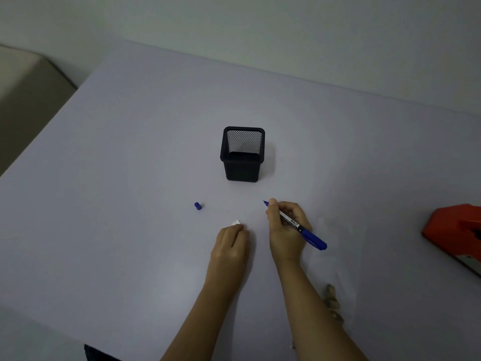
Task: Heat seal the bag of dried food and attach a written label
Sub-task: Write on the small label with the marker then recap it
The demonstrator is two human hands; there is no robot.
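My right hand (285,230) grips a blue marker (303,229) with its tip uncapped and pointing up-left, just above the table. The marker's blue cap (197,206) lies by itself to the left. My left hand (231,246) pinches a small white label (236,222), of which only a corner shows beyond my fingers. A clear bag of dried food (331,300) lies under and to the right of my right forearm, with brownish pieces visible inside. An orange-red heat sealer (458,235) sits at the right edge of the view.
A black mesh pen holder (243,155) stands upright behind my hands, with nothing in it. All of this is on a pale lilac table (130,178). A beige piece of furniture (23,95) is beyond the table's left edge.
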